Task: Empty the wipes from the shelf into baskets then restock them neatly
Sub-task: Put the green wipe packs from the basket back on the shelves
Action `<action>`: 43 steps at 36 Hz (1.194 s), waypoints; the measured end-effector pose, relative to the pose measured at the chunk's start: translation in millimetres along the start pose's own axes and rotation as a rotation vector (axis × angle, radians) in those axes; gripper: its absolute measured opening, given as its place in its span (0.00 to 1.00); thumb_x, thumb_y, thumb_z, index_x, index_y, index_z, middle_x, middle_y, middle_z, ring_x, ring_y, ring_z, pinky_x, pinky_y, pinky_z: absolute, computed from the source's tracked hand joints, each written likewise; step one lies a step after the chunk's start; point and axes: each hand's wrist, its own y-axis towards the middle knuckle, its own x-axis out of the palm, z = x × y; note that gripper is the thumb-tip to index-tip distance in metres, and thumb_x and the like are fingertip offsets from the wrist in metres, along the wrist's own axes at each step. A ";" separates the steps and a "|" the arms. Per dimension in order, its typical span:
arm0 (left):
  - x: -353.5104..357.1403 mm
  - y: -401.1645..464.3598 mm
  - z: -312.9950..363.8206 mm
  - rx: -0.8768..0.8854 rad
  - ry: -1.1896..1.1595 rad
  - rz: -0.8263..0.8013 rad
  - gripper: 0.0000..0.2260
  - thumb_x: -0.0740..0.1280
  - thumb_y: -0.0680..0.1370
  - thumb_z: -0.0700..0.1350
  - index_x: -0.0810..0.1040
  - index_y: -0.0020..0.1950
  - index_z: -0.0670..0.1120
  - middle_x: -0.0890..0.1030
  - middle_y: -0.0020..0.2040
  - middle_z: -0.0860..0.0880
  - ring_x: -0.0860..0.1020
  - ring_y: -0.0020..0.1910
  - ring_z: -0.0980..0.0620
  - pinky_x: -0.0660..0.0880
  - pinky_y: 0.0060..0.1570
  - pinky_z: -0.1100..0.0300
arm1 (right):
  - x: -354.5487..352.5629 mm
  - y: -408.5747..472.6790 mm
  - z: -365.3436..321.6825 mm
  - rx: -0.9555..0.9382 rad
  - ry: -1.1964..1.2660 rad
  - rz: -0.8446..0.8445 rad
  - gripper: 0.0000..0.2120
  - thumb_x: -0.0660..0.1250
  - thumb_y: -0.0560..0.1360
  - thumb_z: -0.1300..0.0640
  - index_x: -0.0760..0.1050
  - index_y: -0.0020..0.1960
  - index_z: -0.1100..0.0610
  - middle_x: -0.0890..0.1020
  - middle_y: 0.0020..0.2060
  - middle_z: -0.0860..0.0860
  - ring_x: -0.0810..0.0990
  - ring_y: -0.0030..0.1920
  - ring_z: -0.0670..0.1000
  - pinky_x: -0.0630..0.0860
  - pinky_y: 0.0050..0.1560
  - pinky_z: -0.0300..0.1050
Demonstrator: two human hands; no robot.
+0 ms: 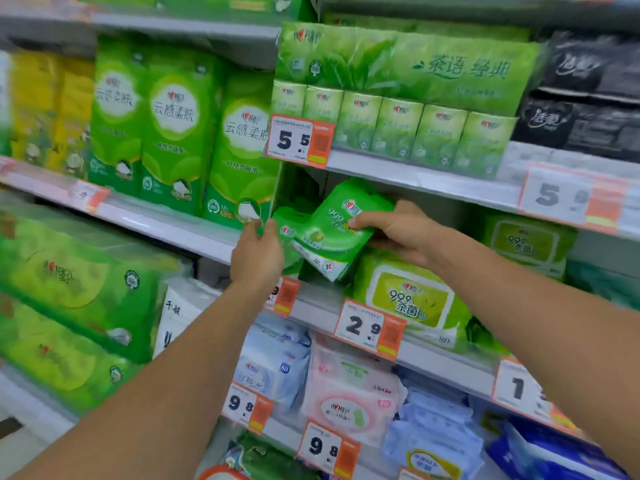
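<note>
**Head view: two hands on small green wipes packs at the middle shelf**

Head camera looks at a shop shelf (pixel 433 355). The right hand (pixel 398 230) pinches one small green wipes pack (pixel 332 230), thumb on its front, fingers behind, holding it tilted above the shelf board. The left hand (pixel 258 252) curls its fingers round a second small green pack (pixel 287 233) just left of the first; the two packs touch. Beside them on the same shelf lies one large lidded wipes pack (pixel 408 299). Six price tags are readable, among them a 2.9 tag (pixel 367 327) below the held pack.
</note>
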 end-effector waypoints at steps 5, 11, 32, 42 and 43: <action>25.4 25.3 -60.6 0.422 0.395 -0.119 0.32 0.66 0.78 0.53 0.59 0.79 0.46 0.63 0.76 0.41 0.64 0.73 0.40 0.60 0.72 0.50 | -14.3 59.0 17.2 0.159 -0.221 -0.037 0.11 0.73 0.73 0.59 0.81 0.55 0.58 0.86 0.53 0.54 0.84 0.53 0.52 0.81 0.55 0.44; 42.6 41.8 -102.5 0.667 0.586 -0.020 0.32 0.53 0.79 0.59 0.54 0.80 0.49 0.57 0.79 0.41 0.62 0.74 0.37 0.62 0.72 0.41 | -17.2 123.5 45.6 -0.020 -0.665 0.086 0.36 0.84 0.60 0.58 0.73 0.64 0.55 0.81 0.53 0.48 0.80 0.48 0.45 0.79 0.39 0.34; 52.9 39.3 -109.8 0.716 0.558 0.005 0.31 0.47 0.80 0.57 0.42 0.81 0.50 0.42 0.81 0.51 0.41 0.80 0.52 0.43 0.78 0.51 | 1.2 190.7 78.0 -0.017 -1.447 0.087 0.43 0.82 0.61 0.41 0.73 0.66 0.63 0.78 0.62 0.60 0.78 0.61 0.59 0.74 0.53 0.44; 49.5 38.2 -109.4 0.708 0.541 -0.018 0.31 0.47 0.80 0.58 0.42 0.81 0.51 0.41 0.81 0.52 0.40 0.79 0.53 0.42 0.77 0.53 | -4.2 195.0 85.8 -0.013 -1.403 0.051 0.57 0.84 0.53 0.39 0.63 0.76 0.52 0.75 0.69 0.52 0.75 0.67 0.56 0.73 0.65 0.46; 49.5 39.0 -109.3 0.710 0.541 -0.018 0.31 0.47 0.80 0.58 0.42 0.81 0.51 0.41 0.81 0.52 0.40 0.79 0.53 0.42 0.77 0.53 | -7.2 198.9 88.4 -0.005 -1.361 0.050 0.60 0.83 0.51 0.37 0.62 0.76 0.52 0.75 0.70 0.51 0.75 0.67 0.55 0.73 0.65 0.45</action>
